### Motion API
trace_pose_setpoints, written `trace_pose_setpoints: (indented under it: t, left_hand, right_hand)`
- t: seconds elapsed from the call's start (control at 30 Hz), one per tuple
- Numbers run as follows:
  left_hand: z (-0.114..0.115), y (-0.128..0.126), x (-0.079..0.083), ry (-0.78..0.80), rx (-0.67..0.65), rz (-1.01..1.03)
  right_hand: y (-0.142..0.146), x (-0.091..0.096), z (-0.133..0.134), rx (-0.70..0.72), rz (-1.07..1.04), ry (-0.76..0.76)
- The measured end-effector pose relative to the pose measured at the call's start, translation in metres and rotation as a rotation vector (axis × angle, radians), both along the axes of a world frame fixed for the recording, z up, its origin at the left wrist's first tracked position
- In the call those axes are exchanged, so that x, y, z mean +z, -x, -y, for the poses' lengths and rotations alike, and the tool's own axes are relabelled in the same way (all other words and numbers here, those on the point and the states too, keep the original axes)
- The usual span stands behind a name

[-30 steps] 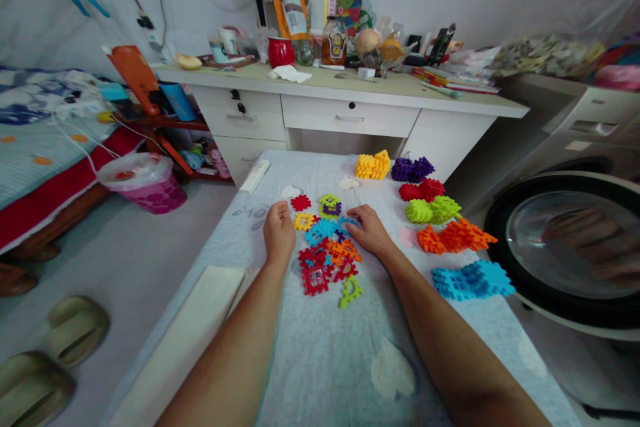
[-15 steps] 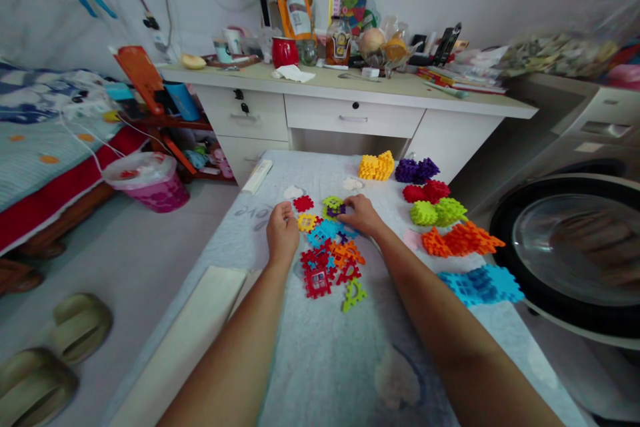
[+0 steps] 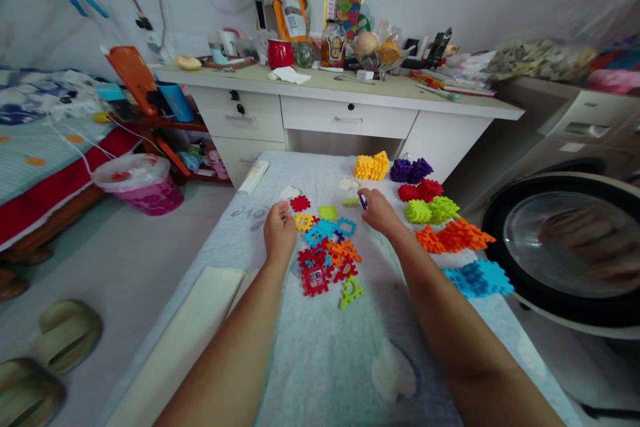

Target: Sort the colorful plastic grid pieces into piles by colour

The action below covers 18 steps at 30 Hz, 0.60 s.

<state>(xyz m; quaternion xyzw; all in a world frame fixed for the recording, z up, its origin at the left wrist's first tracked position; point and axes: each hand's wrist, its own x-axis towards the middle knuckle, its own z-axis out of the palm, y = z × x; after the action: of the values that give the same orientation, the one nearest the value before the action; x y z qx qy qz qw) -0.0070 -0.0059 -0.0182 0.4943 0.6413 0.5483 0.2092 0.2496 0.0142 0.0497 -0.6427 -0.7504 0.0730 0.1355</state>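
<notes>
A: What do we have at the right hand [image 3: 379, 213]?

B: We see thumb and fingertips pinched together on a purple piece [image 3: 363, 202], held on edge and showing as a narrow strip. A thin-looking green piece [image 3: 351, 201] sits just left of it; we cannot tell whether the fingers touch that one too.

A: And the left hand [image 3: 280, 233]?

B: Fingers curled inward, little gap that we can make out. We cannot tell whether anything is inside. Nearest to it is the yellow window piece [image 3: 303, 222], with the red piece [image 3: 301, 203] a little beyond.

A: We note the loose pile between the hands.

B: Yes, on the grey-blue cloth [image 3: 330, 360]: a flat green square [image 3: 328, 213], a blue frame [image 3: 346, 227], orange pieces [image 3: 344, 253], a red window frame [image 3: 316, 279], and a green triangular piece [image 3: 351, 291] nearest us.

A: Along the right side we count sorted stacks, far to near: yellow stack [image 3: 372, 165], purple stack [image 3: 411, 170], red stack [image 3: 420, 191], green stack [image 3: 431, 211], orange stack [image 3: 456, 237], blue stack [image 3: 480, 278].

B: The purple piece is well apart from the blue stack.
</notes>
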Motion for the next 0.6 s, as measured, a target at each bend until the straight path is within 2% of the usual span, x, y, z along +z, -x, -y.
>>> trace_pose_setpoints:
  t: [0.13,0.23,0.37,0.6]
  left_hand:
    - [-0.001,0.0,-0.001,-0.004,0.004,0.005]
    - [-0.002,-0.001,-0.002,0.001,-0.001,0.021]
    - [-0.002,0.0,-0.002,0.014,-0.001,0.023]
    - [-0.001,-0.001,-0.001,0.001,0.001,0.009]
  right_hand:
    - [-0.003,-0.007,0.003,0.145,-0.051,0.098]
    - [-0.013,-0.008,0.0,0.158,-0.082,0.105]
    - [-0.019,-0.007,-0.008,0.155,0.049,0.076]
    - [-0.014,-0.005,-0.024,0.184,0.242,0.177]
